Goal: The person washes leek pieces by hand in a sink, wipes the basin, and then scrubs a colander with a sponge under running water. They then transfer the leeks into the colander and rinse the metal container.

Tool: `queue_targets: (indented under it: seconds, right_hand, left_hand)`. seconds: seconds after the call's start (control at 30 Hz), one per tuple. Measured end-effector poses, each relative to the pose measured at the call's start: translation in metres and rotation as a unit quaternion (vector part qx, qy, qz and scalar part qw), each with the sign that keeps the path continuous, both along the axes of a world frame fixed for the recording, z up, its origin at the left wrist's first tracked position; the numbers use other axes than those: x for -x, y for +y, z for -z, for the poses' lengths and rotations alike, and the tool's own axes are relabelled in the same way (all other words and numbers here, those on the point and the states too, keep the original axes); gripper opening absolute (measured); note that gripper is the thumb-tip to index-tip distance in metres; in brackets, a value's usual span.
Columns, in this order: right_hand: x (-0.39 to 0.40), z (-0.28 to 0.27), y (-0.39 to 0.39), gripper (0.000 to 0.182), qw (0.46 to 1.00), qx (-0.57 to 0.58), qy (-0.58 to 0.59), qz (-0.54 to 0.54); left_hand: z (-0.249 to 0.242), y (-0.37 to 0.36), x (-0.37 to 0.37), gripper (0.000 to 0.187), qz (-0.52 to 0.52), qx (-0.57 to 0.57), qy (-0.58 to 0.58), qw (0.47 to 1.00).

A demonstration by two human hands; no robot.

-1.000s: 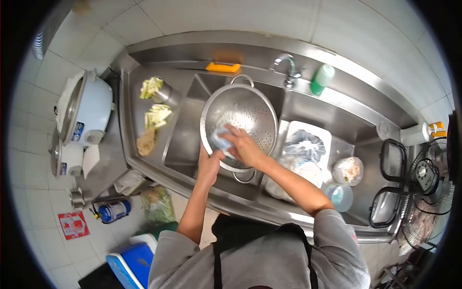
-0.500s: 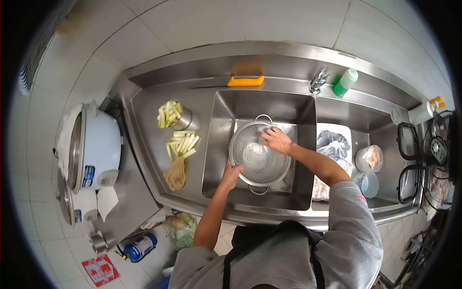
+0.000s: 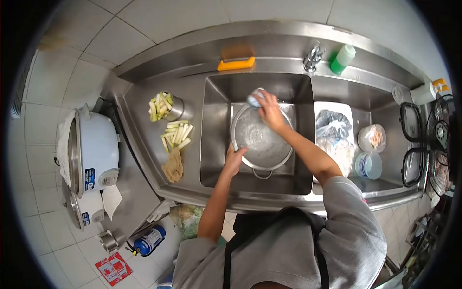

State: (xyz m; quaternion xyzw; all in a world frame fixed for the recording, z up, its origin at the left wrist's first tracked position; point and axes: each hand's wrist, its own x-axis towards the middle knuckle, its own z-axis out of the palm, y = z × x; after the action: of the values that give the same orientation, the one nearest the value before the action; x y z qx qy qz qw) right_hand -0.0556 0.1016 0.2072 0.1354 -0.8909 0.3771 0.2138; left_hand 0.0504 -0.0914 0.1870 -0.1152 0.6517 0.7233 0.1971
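A round metal basin (image 3: 263, 137) with loop handles sits in the left bowl of the steel sink (image 3: 209, 144). At its near-left side, my left hand (image 3: 234, 159) grips the rim, thumb over the inside. My right hand (image 3: 271, 111) is at the basin's far rim, closed on a pale blue-grey scrubber (image 3: 256, 98). The far loop handle is hidden behind that hand and the scrubber. Wet streaks shine on the basin's inner surface.
Cut pale-green vegetable sticks (image 3: 178, 134) and a metal container (image 3: 176, 107) of more sit left, near a tan cloth (image 3: 172, 166). A tap (image 3: 313, 58), green soap bottle (image 3: 342, 59) and yellow-handled tool (image 3: 236, 63) line the back. The right bowl holds a white tray (image 3: 347, 110) with bags.
My right hand and the scrubber have moved from inside the basin up to its far rim. My left hand still holds the near-left rim. The camera view has shifted slightly.
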Motion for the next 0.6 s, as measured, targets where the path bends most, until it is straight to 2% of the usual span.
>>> queue_targets:
  seconds: [0.1,0.17,0.23,0.27,0.3,0.37,0.4,0.43,0.47,0.5,0.53,0.6]
  right_hand:
    - [-0.022,0.005,-0.030,0.056,0.998,0.055,-0.020,-0.012]
    - [-0.040,0.021,-0.045,0.053,0.990,0.130,-0.059,0.001]
    - [-0.052,0.041,-0.066,0.049,0.979,0.147,-0.134,0.039]
    - [-0.054,0.032,-0.075,0.045,0.947,0.250,-0.203,0.018]
    - [-0.057,0.021,-0.080,0.045,0.826,0.448,-0.342,-0.015]
    - [-0.075,0.007,-0.072,0.044,0.824,0.444,-0.341,-0.092]
    - [-0.087,0.001,-0.068,0.044,0.824,0.444,-0.339,-0.092]
    - [-0.101,-0.003,-0.059,0.043,0.908,0.283,-0.289,-0.108]
    - [-0.115,-0.005,-0.047,0.041,0.959,0.113,-0.232,-0.119]
    - [-0.127,-0.006,-0.029,0.040,0.973,0.032,-0.165,-0.157]
    - [-0.137,-0.003,-0.008,0.039,0.975,-0.050,-0.097,-0.194]
    - [-0.136,0.012,0.031,0.041,0.959,-0.127,-0.067,-0.245]
  left_hand:
    - [-0.035,0.021,0.009,0.049,-0.021,0.041,-0.091,0.995]
    - [-0.030,0.028,0.014,0.053,-0.043,0.040,-0.046,0.997]
    - [-0.038,0.034,0.027,0.053,-0.033,0.007,0.014,0.999]
    - [-0.030,0.034,0.035,0.054,-0.012,0.021,0.068,0.997]
    - [-0.023,0.031,0.037,0.054,-0.012,0.018,0.071,0.997]
    - [-0.035,0.026,0.037,0.055,-0.067,0.017,-0.035,0.997]
    - [-0.040,0.024,0.038,0.052,-0.108,0.061,-0.074,0.990]
    - [-0.036,0.022,0.037,0.052,-0.105,0.059,-0.071,0.990]
    - [-0.023,0.017,0.033,0.050,-0.112,0.019,-0.057,0.992]
    - [-0.010,0.010,0.032,0.049,-0.118,-0.021,-0.042,0.992]
    - [0.001,0.000,0.034,0.039,-0.137,-0.043,-0.077,0.987]
    - [-0.015,-0.010,0.029,0.038,-0.118,-0.032,-0.074,0.990]
